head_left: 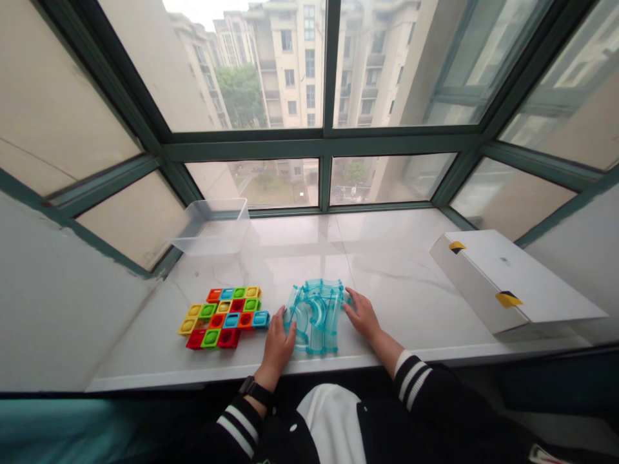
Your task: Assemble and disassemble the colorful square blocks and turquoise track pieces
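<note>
Several clear blue plastic track pieces [324, 319], some curved and some straight, lie grouped on the white sill in front of me. My left hand [279, 340] rests against their left side, fingers stretched out and thumb apart. At the upper right of the group, my right hand [360, 312] has its fingers spread, with the fingertips at the edge of the pieces. Neither hand is closed around anything. Left of my left hand, several coloured cube blocks [225, 316] in red, orange, yellow, green and blue lie side by side in uneven rows.
A clear plastic bin [210, 245] stands at the back left by the window. On the right lies a white box [522, 277] with yellow and black tabs. The marble-look sill [396, 258] ends at a front edge close to me. Green window frames [401, 143] border the back.
</note>
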Demonstrator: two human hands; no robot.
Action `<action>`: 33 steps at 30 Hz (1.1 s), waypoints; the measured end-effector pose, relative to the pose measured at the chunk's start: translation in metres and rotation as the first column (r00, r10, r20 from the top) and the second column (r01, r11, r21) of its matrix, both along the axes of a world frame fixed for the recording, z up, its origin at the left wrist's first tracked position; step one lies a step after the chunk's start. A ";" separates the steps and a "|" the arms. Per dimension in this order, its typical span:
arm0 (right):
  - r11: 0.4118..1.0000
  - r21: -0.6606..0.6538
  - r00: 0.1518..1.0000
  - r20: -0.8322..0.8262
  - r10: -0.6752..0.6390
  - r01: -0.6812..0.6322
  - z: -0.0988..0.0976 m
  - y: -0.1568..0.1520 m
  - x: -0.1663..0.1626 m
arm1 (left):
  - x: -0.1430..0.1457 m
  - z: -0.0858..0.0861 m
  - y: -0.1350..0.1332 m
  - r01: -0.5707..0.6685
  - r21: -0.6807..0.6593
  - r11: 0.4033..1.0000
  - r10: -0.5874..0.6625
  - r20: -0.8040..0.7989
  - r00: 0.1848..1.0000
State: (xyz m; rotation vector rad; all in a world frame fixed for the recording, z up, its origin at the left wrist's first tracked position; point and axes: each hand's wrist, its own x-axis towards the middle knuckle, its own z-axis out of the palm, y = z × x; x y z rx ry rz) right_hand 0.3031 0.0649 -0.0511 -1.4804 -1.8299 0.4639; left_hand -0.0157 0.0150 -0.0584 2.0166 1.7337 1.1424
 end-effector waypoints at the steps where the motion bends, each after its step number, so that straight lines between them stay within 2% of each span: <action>1: 1.000 -0.003 1.000 -0.019 -0.006 0.006 -0.001 0.001 0.000 | 0.000 0.001 0.000 -0.002 0.001 1.000 0.002 0.001 1.000; 4: 0.999 -0.043 0.986 -0.165 -0.037 0.031 -0.005 0.006 0.003 | -0.001 0.002 0.001 -0.002 0.004 1.000 0.002 -0.007 1.000; 7: 0.993 -0.105 0.934 -0.346 -0.086 0.052 -0.009 0.007 0.016 | -0.003 0.003 0.002 -0.003 0.015 1.000 0.004 -0.022 1.000; 9: 0.992 -0.113 0.915 -0.391 -0.098 0.058 -0.010 0.000 0.029 | -0.003 0.003 0.003 -0.006 0.024 1.000 0.007 -0.027 1.000; 12: 0.993 -0.080 0.916 -0.386 -0.109 0.085 -0.008 -0.018 0.041 | -0.004 0.003 0.005 -0.003 0.023 1.000 0.003 -0.025 1.000; 16: 0.987 -0.059 0.916 -0.366 -0.161 0.150 -0.001 -0.036 0.034 | -0.005 0.003 0.005 0.000 0.029 1.000 0.001 -0.019 1.000; 20: 0.991 -0.029 0.958 -0.251 -0.137 0.134 0.007 -0.037 0.015 | -0.005 0.001 0.005 0.003 0.030 1.000 -0.003 -0.011 1.000; 24: 0.988 0.020 0.975 -0.162 -0.151 0.156 0.006 -0.035 0.009 | -0.005 0.002 0.003 0.000 0.020 1.000 0.001 -0.018 1.000; 29: 0.991 -0.014 0.963 -0.232 -0.134 0.135 0.002 -0.012 0.019 | -0.002 0.006 0.000 0.017 0.034 0.999 -0.016 -0.020 1.000; 33: 0.982 -0.165 0.946 -0.297 -0.133 0.087 0.009 0.034 0.021 | -0.001 0.007 -0.001 0.040 0.029 0.999 -0.039 -0.013 0.999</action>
